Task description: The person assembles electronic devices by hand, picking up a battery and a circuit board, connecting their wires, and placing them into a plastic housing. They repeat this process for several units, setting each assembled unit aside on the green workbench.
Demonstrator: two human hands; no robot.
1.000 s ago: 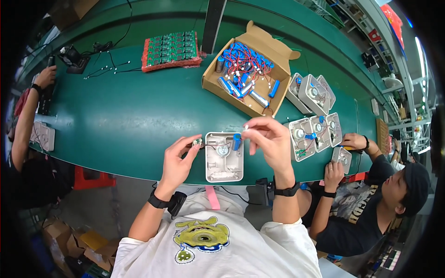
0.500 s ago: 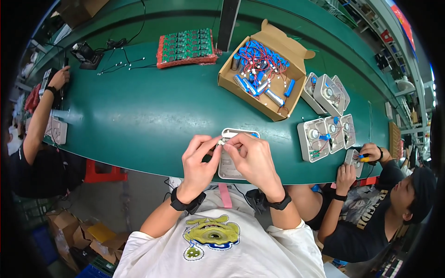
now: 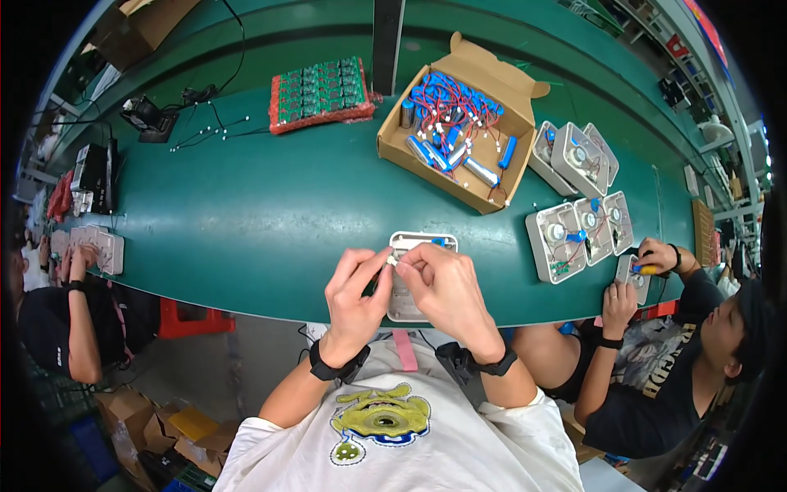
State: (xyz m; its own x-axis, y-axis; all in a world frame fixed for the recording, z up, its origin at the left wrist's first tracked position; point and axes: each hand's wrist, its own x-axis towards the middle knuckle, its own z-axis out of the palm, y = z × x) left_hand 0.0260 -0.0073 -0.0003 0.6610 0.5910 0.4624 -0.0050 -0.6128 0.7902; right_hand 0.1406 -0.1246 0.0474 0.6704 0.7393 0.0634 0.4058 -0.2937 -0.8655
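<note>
At the table's near edge lies a pale grey plastic housing (image 3: pixel 402 312), partly covered by my hands. Above it, my left hand (image 3: pixel 352 291) pinches a small white connector (image 3: pixel 393 260) between thumb and index finger. The fingertips of my right hand (image 3: pixel 451 287) close on the same spot from the other side, nearly touching the left ones. Whether one or two connector halves are between them is too small to tell. A bit of a blue battery (image 3: pixel 439 242) shows at the housing's far end, behind my right hand.
Beyond my hands stands an open cardboard box (image 3: pixel 447 176) of blue batteries with red wires. Several housings with wired parts (image 3: pixel 556 246) are at its right. Green circuit boards (image 3: pixel 320 92) lie on red bubble wrap. Co-workers sit at both sides; the right one holds a yellow-handled tool (image 3: pixel 648 269).
My hands stay pinched together at the connector, with only a slight shift. The co-worker on the left has drawn an arm back from the black device to the housings there.
</note>
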